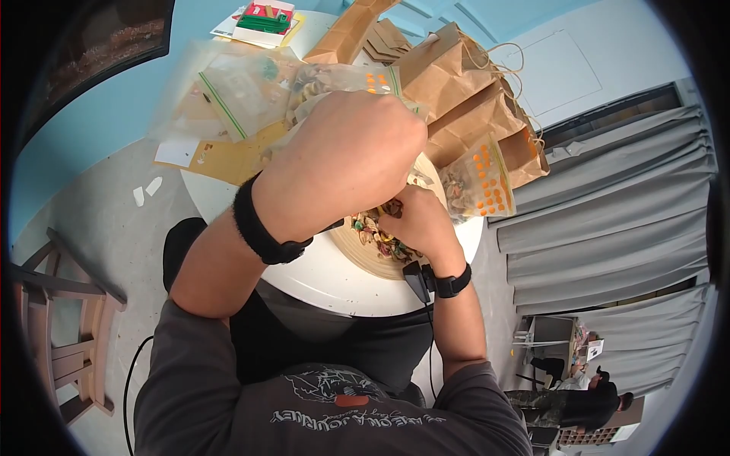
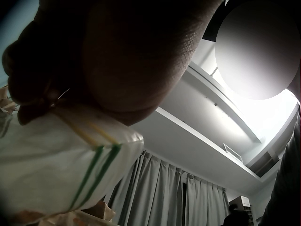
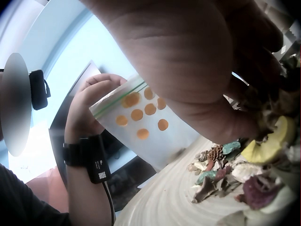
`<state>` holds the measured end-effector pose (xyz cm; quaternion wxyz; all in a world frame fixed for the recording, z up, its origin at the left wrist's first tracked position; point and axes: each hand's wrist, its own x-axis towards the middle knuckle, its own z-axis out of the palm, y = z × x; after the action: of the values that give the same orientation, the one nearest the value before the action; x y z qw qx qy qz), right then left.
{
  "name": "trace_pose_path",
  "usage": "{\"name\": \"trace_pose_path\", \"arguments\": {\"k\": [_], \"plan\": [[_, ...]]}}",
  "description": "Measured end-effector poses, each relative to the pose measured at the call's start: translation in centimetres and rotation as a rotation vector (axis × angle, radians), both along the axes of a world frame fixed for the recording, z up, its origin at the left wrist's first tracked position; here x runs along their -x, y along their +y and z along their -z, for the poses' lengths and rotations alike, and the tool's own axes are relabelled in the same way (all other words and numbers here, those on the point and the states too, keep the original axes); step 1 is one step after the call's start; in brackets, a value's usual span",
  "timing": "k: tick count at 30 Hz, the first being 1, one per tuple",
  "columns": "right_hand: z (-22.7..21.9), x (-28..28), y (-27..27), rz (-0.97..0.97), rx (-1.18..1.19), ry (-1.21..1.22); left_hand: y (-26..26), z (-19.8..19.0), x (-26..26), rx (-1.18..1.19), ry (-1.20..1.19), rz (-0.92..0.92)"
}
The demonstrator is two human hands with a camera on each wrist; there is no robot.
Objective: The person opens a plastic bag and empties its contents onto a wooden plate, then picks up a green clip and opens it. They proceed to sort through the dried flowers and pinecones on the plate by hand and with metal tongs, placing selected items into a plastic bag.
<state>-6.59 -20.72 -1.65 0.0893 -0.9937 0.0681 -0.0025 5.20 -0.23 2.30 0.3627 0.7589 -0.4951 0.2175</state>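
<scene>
My left hand (image 1: 350,156) grips the top edge of a clear zip bag (image 3: 148,120) with a green seal and orange dots. In the left wrist view the bag's corner (image 2: 89,150) sticks out below that hand. My right hand (image 1: 426,220) reaches down into a pile of potpourri (image 1: 372,232), its fingers curled at dried pieces; the fingertips are partly hidden. Beside its thumb in the right wrist view lie a yellow curved slice (image 3: 268,146), a dark red piece (image 3: 261,192) and green bits. The pile rests on a round wooden plate (image 1: 342,247).
A second dotted bag of potpourri (image 1: 479,182) stands right of the plate, near brown paper bags (image 1: 456,83). Behind my left hand lie another zip bag (image 1: 228,91) and a yellow envelope (image 1: 236,161). A white box with green items (image 1: 262,23) sits at the back.
</scene>
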Motion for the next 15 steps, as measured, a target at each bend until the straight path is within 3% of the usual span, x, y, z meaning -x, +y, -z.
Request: {"name": "trace_pose_path", "arguments": {"k": [5,9,11,15], "plan": [[-1.0,0.3,-0.7,0.084,-0.101,-0.065,0.1,-0.1,0.0,-0.005,0.007,-0.002],[-2.4,0.9,-1.9,0.165,-0.312,-0.276,0.0,-0.1,-0.1,-0.006,0.024,-0.006],[-3.4,0.9,-2.4,0.21,-0.552,-0.43,0.0,-0.1,0.0,0.001,0.039,0.019],[-4.0,0.4,-3.3,0.203,-0.499,-0.383,0.0,-0.1,0.0,-0.015,0.031,0.003]]}}
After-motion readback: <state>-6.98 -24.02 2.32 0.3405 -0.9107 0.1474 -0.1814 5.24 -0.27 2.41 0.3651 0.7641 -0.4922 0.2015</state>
